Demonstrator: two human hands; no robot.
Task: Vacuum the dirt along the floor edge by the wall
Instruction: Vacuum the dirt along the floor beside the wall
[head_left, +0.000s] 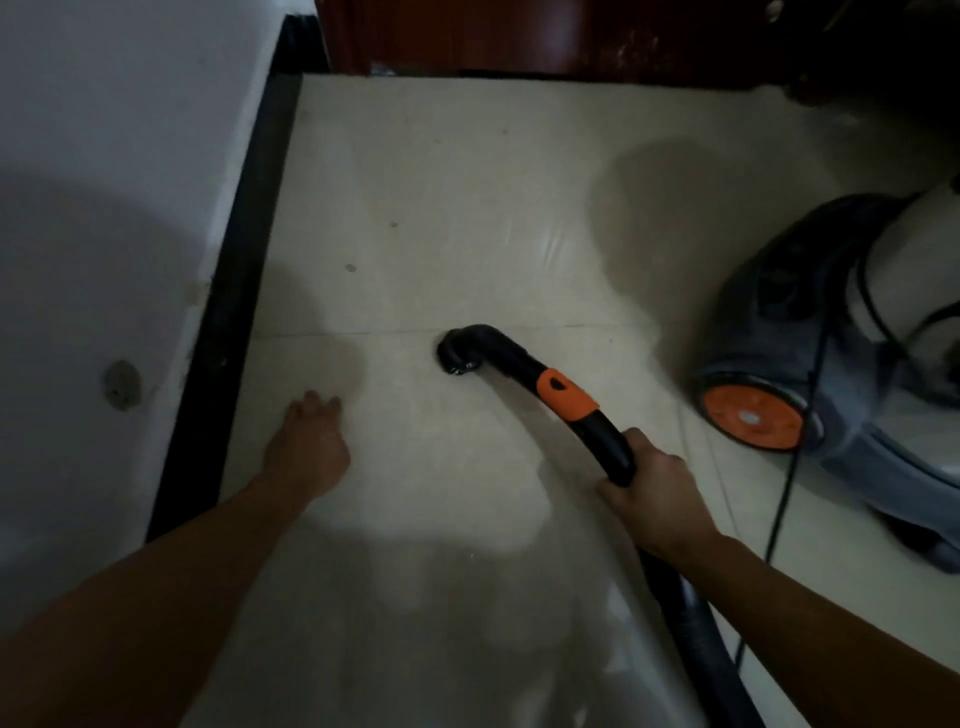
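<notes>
both forearms of mine come in from the bottom of the frame, over the pale tiled floor (441, 208). my right hand (652, 499), at the lower right, is closed around the black hose handle (563, 395), just below its orange collar. from under this hand the ribbed hose (691, 613) goes down to the bottom edge of the frame. the handle bends forward and to the left, and its open mouth (457, 356) is low over the floor near the centre of the frame, just below a tile joint. i cannot tell if the mouth touches the tile. it is well apart from the floor edge.

my left hand (306, 447), at the lower left, holds nothing. its fingers are loose and a little bent, pointing forward, and it is near the black skirting (228, 322). if the fingertips touch the floor i cannot tell.

the skirting runs from the upper middle down to the lower left, below the white wall (104, 156). two small dark specks (350, 268) lie on the tile not far from it. on the wall there is a round grey mark (122, 385).

at the right edge the vacuum cleaner (831, 332) stands on the floor, grey and white, with an orange wheel (748, 415) facing me. a thin black cable (784, 493) hangs down in front of it. dark red wood (519, 36) closes the top of the frame.
</notes>
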